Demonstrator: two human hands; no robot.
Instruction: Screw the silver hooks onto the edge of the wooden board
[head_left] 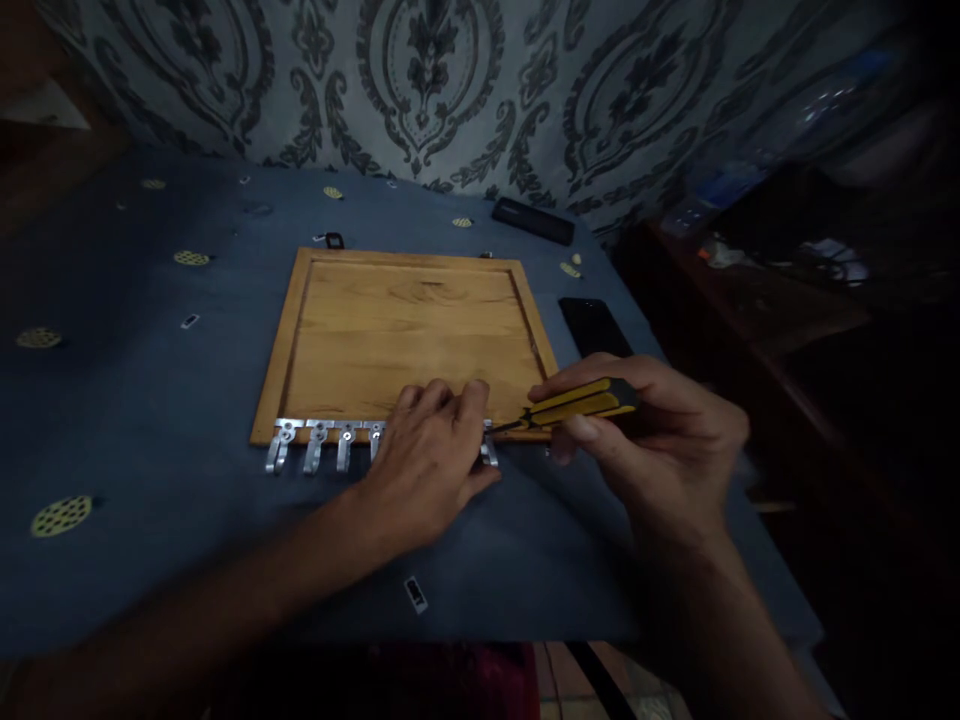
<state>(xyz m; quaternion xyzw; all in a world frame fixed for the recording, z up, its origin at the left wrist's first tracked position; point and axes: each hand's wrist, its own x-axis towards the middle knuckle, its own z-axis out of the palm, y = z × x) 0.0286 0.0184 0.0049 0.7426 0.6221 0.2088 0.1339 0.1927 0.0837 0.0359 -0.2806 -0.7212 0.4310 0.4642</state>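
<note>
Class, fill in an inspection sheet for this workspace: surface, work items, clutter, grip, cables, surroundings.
Surface: blue patterned cloth, with small yellow spotted shapes.
Work items: framed wooden board lying flat; metal hooks along its near edge; yellow-and-black screwdriver.
Clutter: dark phone and black bar-shaped item beyond the board's right side.
Grip: left hand on the near edge, partly covering the hooks; right hand holds the screwdriver.
Cables: possible dark cords at right; dim.
Surroundings: patterned fabric behind.
</note>
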